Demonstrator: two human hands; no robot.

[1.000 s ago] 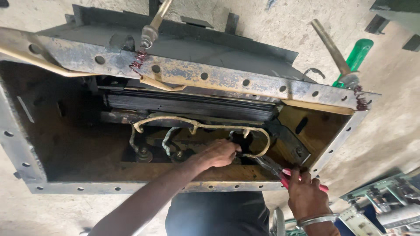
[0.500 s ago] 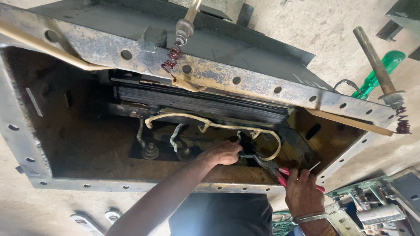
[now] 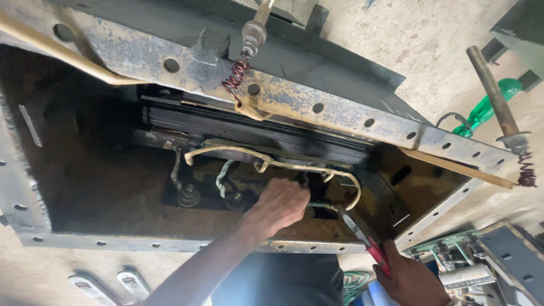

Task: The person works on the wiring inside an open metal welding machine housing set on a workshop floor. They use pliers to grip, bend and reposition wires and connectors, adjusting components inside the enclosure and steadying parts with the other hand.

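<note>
My left hand (image 3: 281, 202) was closed around the cream wire (image 3: 272, 160) at the tank's (image 3: 22, 187) six o'clock. My right (image 3: 411, 277) gripped red pliers (image 3: 362, 235) at four o'clock. The wire looked stiff, springy and light, best held beside its joint.

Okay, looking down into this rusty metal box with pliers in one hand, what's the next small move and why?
Probably steady the part with the left hand and ease the red-handled pliers closed at their tip. The right hand holds the handles at the box's lower rim, and the nose reaches in beside the left fingers, under the pale cable. What the tip grips is hidden.
</note>
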